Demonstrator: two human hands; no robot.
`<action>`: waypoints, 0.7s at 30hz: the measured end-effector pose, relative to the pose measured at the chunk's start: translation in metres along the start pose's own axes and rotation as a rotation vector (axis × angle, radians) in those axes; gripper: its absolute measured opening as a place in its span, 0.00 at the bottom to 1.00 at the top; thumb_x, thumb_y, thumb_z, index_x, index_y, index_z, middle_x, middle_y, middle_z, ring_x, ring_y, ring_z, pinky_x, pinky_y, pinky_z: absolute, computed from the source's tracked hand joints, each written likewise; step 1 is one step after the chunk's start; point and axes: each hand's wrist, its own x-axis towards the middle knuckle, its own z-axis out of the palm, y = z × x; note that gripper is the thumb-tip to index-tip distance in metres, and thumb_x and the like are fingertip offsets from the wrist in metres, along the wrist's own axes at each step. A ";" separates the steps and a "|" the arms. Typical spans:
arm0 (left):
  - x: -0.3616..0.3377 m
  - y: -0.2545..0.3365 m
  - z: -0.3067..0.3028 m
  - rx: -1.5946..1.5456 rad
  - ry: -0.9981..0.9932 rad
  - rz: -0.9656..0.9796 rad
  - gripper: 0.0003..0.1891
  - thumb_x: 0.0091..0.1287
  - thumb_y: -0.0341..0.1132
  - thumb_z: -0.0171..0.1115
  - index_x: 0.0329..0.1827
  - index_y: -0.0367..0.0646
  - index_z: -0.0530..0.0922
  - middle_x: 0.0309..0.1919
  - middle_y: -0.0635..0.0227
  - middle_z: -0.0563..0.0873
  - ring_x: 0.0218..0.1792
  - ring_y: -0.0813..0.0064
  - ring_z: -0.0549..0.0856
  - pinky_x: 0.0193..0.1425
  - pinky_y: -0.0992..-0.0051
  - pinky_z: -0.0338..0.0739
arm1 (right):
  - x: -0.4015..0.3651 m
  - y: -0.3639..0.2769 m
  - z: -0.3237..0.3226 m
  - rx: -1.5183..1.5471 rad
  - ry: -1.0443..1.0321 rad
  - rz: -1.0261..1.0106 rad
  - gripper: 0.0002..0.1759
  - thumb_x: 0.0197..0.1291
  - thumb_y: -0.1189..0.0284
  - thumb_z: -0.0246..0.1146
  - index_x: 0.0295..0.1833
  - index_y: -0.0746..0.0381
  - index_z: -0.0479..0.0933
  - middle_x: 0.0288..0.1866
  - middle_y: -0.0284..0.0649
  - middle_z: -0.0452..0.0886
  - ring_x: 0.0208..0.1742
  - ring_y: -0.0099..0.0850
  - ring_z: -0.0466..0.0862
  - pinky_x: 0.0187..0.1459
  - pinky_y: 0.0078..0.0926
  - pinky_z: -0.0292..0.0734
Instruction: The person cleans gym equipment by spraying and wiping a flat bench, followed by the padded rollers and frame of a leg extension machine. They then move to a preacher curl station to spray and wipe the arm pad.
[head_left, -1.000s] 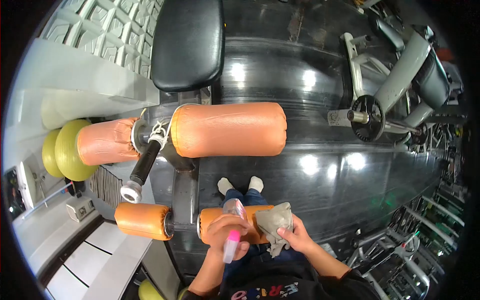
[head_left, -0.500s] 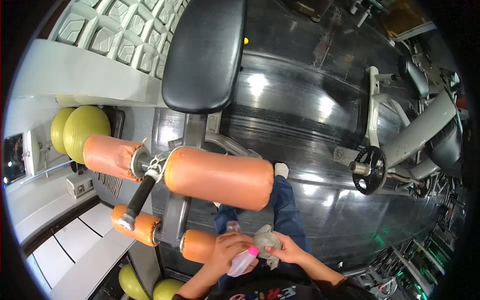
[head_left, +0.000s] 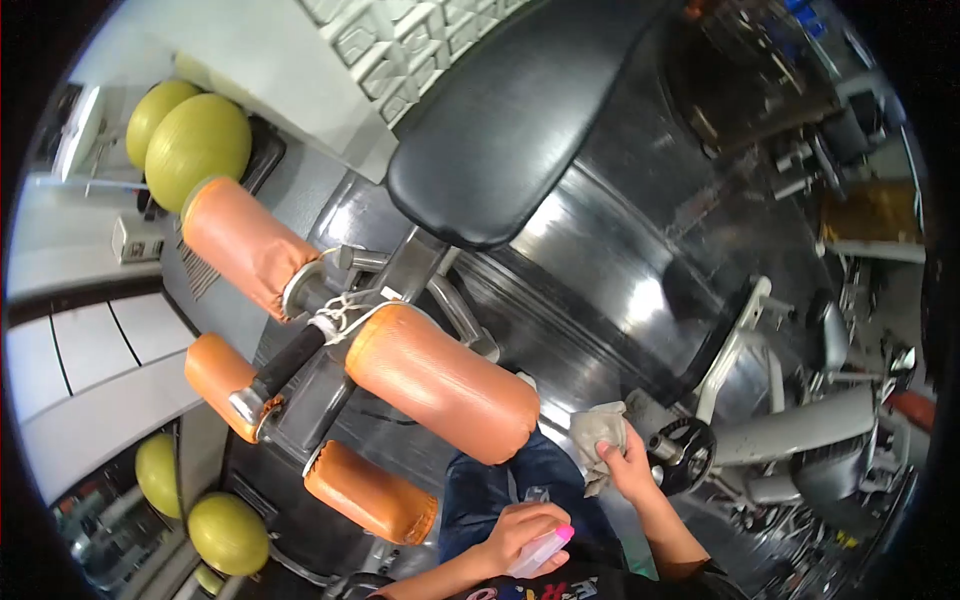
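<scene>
My left hand [head_left: 522,535] is wrapped round a clear bottle [head_left: 538,556] with a pink top, low in the view and close to my shirt. Off to the right, my right hand [head_left: 626,462] grips a crumpled grey cloth [head_left: 598,436] between thumb and fingers. In front of me is an exercise bench with a black padded seat [head_left: 500,140]. Its large orange foam roller [head_left: 445,382] lies nearest my hands, and a smaller orange roller [head_left: 370,492] sits lower left of it. Neither hand touches the rollers.
Another orange roller [head_left: 247,245] and a black-gripped bar [head_left: 290,365] extend left. Green exercise balls [head_left: 198,152] rest by the wall. At the right stands a grey weight machine [head_left: 800,430] with a black plate [head_left: 686,455]. My legs are below the large roller.
The view has turned and shifted. My right hand has moved away from my left with the cloth, which hangs more spread out. The bottle remains in my left hand.
</scene>
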 end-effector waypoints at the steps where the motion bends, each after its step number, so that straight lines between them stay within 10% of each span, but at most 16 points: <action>1: -0.005 0.001 0.000 0.003 0.003 -0.042 0.14 0.57 0.36 0.72 0.38 0.36 0.81 0.38 0.58 0.84 0.31 0.60 0.85 0.36 0.70 0.80 | 0.005 -0.007 0.007 -0.052 -0.012 -0.040 0.20 0.66 0.68 0.62 0.59 0.66 0.74 0.49 0.38 0.83 0.50 0.24 0.79 0.53 0.27 0.75; 21: 0.091 0.018 -0.030 0.009 0.318 0.132 0.14 0.61 0.41 0.71 0.34 0.37 0.81 0.35 0.60 0.85 0.30 0.62 0.86 0.35 0.69 0.82 | 0.129 -0.107 0.055 -0.180 -0.127 -0.164 0.20 0.67 0.71 0.61 0.61 0.68 0.72 0.52 0.39 0.82 0.53 0.25 0.79 0.57 0.26 0.73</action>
